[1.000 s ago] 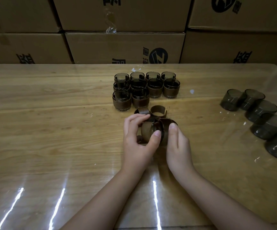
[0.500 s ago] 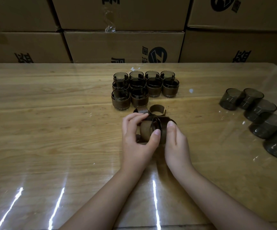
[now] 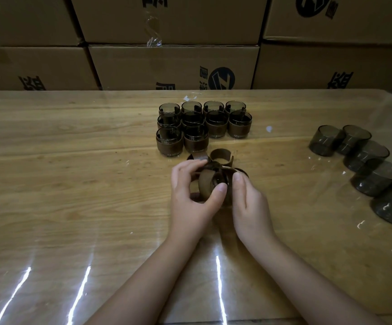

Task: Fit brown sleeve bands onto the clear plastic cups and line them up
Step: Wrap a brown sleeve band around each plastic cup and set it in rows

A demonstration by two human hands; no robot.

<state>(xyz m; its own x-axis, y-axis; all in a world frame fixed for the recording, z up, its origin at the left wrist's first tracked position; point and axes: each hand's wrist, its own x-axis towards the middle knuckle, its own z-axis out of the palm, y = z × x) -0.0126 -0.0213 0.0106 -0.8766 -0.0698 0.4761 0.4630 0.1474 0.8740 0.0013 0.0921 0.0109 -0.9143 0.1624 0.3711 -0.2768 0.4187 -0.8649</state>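
Observation:
At the table's middle, my left hand (image 3: 191, 191) pinches a brown sleeve band (image 3: 206, 184) between thumb and fingers. My right hand (image 3: 248, 202) grips a smoky clear cup (image 3: 227, 181) lying on its side, its base inside the band. Just beyond my fingers lie loose brown bands (image 3: 222, 156). Farther back stands a block of several sleeved cups (image 3: 203, 127) in rows. A nested line of several bare clear cups (image 3: 363, 160) lies on its side at the right.
The wooden table (image 3: 73, 172) has a glossy clear cover with light streaks near the front. Stacked cardboard boxes (image 3: 173, 64) form a wall along the far edge. A small white scrap (image 3: 269, 129) lies right of the sleeved cups.
Both hands stay at the same spot with the cup and band between them. My left fingers have shifted slightly around the band.

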